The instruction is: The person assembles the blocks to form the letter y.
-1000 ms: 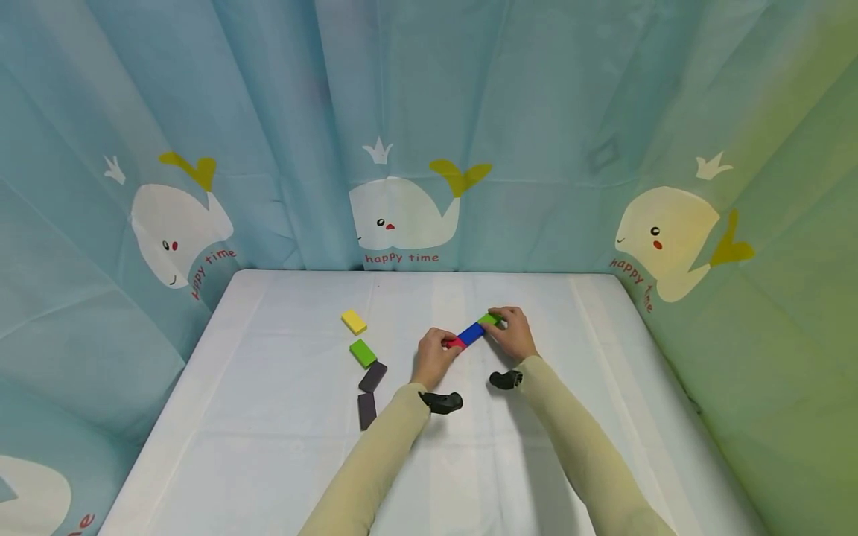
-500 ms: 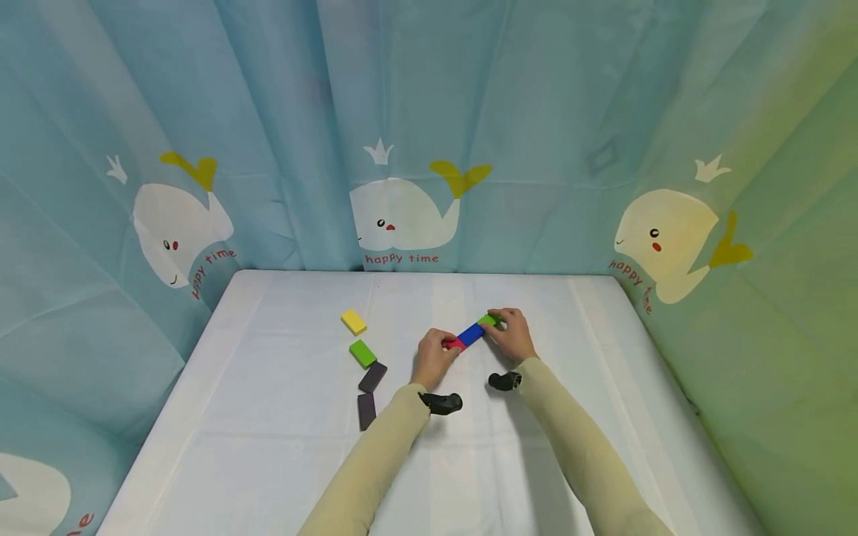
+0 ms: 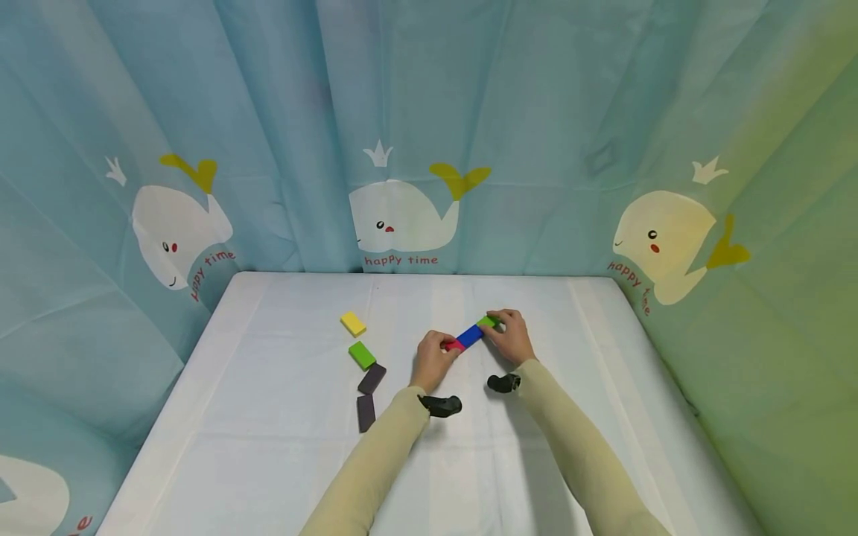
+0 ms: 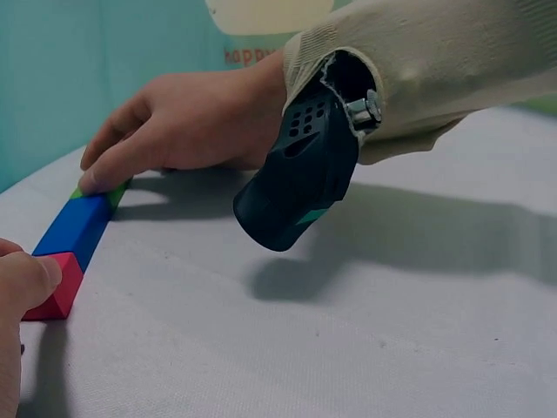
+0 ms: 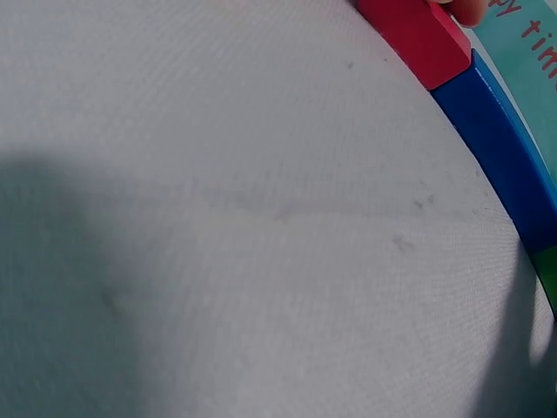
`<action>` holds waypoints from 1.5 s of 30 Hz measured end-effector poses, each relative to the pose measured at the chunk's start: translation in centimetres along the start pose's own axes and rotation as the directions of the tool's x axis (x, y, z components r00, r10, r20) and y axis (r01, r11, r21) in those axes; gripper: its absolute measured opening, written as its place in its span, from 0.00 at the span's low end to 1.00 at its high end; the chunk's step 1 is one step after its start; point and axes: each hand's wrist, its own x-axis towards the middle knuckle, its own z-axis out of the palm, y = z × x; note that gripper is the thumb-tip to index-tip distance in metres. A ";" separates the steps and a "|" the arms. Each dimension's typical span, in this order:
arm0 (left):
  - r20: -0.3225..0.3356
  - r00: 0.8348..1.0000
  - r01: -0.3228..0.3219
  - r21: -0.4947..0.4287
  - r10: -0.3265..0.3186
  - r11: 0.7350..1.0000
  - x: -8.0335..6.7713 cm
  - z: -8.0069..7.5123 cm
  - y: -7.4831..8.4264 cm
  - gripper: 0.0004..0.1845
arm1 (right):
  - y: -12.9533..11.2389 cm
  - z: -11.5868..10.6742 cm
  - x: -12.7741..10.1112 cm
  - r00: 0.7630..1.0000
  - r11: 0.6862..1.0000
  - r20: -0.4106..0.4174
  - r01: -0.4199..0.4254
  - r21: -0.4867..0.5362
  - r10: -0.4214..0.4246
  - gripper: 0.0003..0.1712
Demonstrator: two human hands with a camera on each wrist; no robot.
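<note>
Three coloured blocks lie end to end in a slanting row on the white table: a red block [image 3: 456,345], a blue block [image 3: 470,336] in the middle and a green block [image 3: 487,321] at the far right end. My left hand [image 3: 432,359] pinches the red block between thumb and fingers. At the other end, my right hand [image 3: 513,337] holds the green block, partly covering it. The left wrist view has the red block [image 4: 59,292] meeting the blue block [image 4: 73,228] end on. In the right wrist view the blue block [image 5: 503,152] lies between red and green.
To the left on the table [image 3: 268,387] lie a yellow block [image 3: 353,324], another green block [image 3: 362,355] and two dark blocks, one slanted [image 3: 372,379] and one nearer me [image 3: 366,413]. A whale-print curtain [image 3: 536,134] hangs behind the table.
</note>
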 end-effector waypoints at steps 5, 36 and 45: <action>-0.002 1.000 0.009 -0.008 -0.009 1.000 -0.2 0.2 -0.1 0.09 | 0.1 0.0 -0.2 1.000 1.000 0.002 0.002 0.005 -0.002 0.25; -0.005 0.987 0.159 0.219 -0.161 0.963 1.3 -19.8 -8.4 0.26 | -3.6 3.5 -4.4 0.990 0.990 -0.098 0.112 0.085 -0.104 0.24; 0.035 0.986 0.153 0.194 -0.163 0.969 2.1 -18.7 -7.9 0.29 | -3.6 4.1 -4.8 0.988 0.993 -0.107 0.113 0.045 -0.108 0.22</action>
